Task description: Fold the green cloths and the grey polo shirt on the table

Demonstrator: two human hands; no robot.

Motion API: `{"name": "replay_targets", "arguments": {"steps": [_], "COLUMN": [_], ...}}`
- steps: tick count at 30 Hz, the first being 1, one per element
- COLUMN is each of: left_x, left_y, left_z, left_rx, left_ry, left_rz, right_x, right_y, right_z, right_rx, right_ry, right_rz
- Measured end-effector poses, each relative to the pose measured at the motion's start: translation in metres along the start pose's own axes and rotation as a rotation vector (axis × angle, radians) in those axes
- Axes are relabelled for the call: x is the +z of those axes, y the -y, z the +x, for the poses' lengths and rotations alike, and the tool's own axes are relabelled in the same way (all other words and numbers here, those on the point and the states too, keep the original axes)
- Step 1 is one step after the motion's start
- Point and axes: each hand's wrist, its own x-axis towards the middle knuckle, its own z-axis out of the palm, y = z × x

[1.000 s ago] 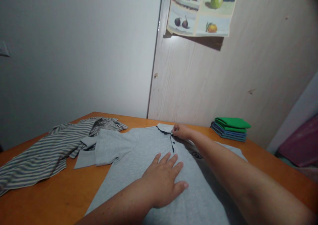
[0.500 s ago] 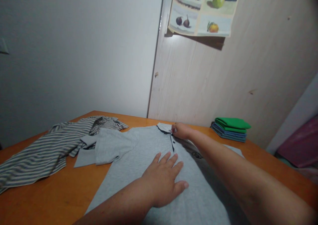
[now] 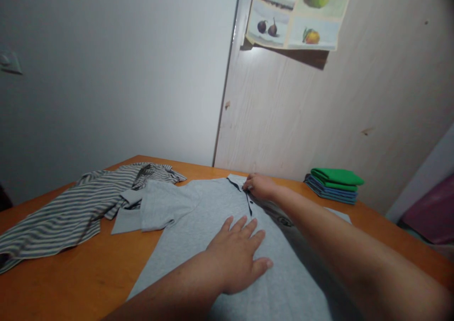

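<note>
Presently, the grey shirt (image 3: 189, 224) runs six to twelve o'clock under the open, flat left hand (image 3: 237, 256); nearer its twelve-o'clock collar (image 3: 238, 179), the right hand (image 3: 260, 186) bunches fingers, grip unclear.

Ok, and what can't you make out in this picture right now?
All in the head view:
Gray shirt: hem cut off by the bottom edge.
Far sleeve: mostly hidden behind the right forearm.
Collar: partly covered by the right hand; its grip is too small to tell.
Chest print: too blurred to read.
Striped shirt: cut off by the left edge.
</note>
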Motion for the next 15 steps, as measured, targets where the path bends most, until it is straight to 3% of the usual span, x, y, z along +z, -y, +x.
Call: {"name": "replay_targets", "arguments": {"steps": [15], "left_x": [-0.0021], "left_y": [-0.0025], "left_z": [-0.0003], "left_rx": [-0.005], "left_ry": [0.001], "left_rz": [0.007], "right_x": [-0.0061], "right_y": [0.0094], "right_z": [0.0], "right_rx": [-0.084], "right_ry": [0.071], "right_rz": [0.01]}}
